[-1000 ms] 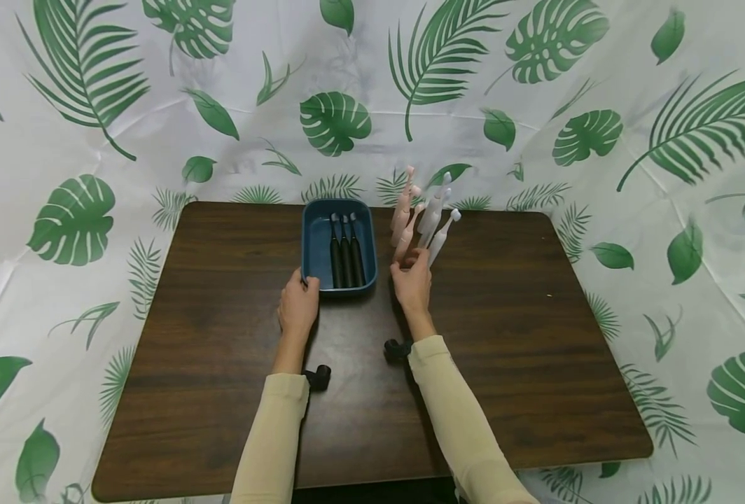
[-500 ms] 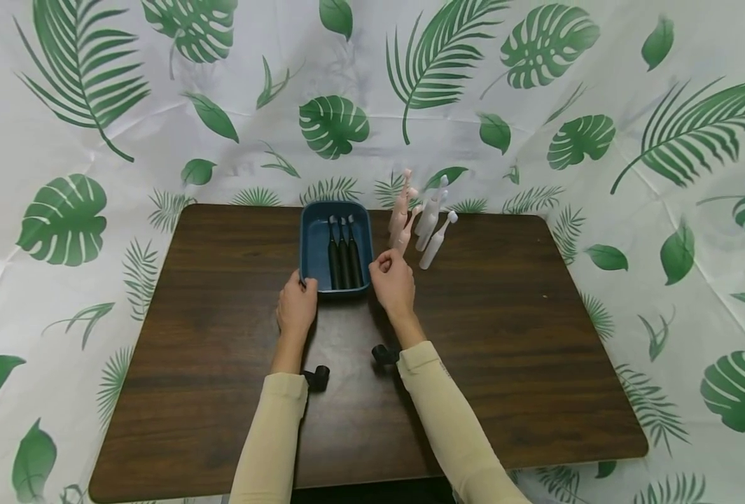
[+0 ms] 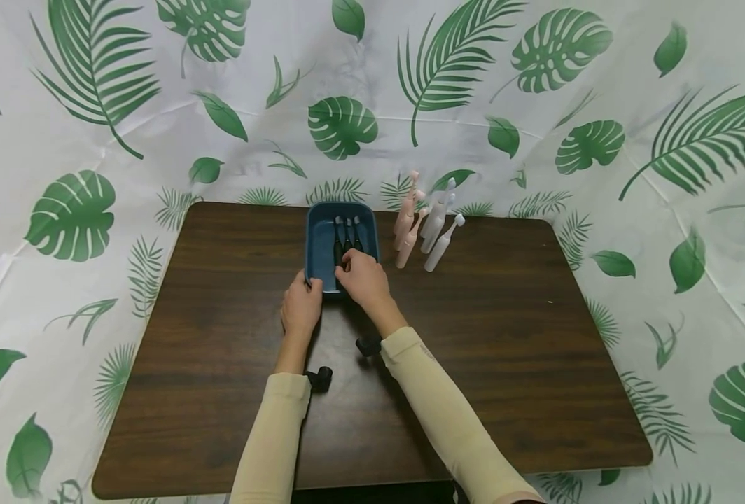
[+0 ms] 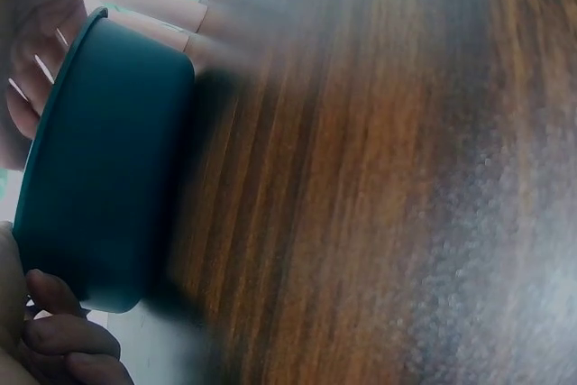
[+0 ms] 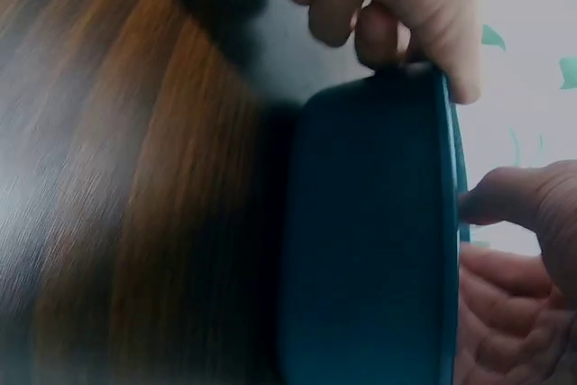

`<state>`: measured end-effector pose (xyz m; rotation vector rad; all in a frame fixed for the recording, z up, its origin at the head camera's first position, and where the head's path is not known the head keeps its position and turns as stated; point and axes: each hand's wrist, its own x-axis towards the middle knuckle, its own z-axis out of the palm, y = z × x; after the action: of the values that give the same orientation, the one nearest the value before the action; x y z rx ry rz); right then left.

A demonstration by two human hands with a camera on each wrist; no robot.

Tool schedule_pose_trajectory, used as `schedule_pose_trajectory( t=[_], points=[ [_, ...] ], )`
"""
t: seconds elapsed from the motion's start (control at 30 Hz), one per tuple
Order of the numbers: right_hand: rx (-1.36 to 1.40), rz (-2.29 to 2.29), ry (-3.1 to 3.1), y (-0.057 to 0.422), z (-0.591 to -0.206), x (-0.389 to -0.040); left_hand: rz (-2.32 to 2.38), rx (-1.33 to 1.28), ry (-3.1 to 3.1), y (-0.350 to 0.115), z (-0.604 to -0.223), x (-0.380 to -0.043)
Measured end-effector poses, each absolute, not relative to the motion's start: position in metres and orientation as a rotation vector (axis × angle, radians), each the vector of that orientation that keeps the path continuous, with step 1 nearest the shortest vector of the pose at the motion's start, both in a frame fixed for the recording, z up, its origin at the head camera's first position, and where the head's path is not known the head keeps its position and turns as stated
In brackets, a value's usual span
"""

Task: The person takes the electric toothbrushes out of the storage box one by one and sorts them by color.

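Three black toothbrushes (image 3: 347,242) lie in the blue tray (image 3: 320,255); your left hand (image 3: 300,304) grips its near-left corner, so brace there; your right hand (image 3: 366,280) bends over them, any pinch too hidden to tell; handle one without nudging its neighbours.

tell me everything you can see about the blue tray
The tray is a dark blue rounded rectangle, plastic-looking, with tall plain walls, a thin rim and an open top. It sits upright at the far edge of the wooden table. Three black toothbrushes lie inside, side by side. The left hand grips its near left corner; the right hand reaches over its near side.
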<state>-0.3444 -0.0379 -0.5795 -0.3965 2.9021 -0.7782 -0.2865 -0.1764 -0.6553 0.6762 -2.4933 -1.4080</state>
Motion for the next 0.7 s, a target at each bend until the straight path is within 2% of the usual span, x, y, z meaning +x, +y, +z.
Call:
schedule_pose_trajectory(
  t=[0.23, 0.47, 0.7],
  points=[
    [-0.257, -0.626, 2.902, -0.047, -0.571, -0.356, -1.449, 0.597, -2.465, -0.166, -0.636, -0.288],
    [-0.213, -0.512, 2.898, -0.048, -0.572, -0.360, -1.448, 0.615, -2.475, -0.159, -0.636, -0.293],
    [-0.286, -0.442, 2.914, -0.062, -0.586, -0.347, -1.467, 0.705, -2.491, -0.163, -0.638, -0.273]
  ],
)
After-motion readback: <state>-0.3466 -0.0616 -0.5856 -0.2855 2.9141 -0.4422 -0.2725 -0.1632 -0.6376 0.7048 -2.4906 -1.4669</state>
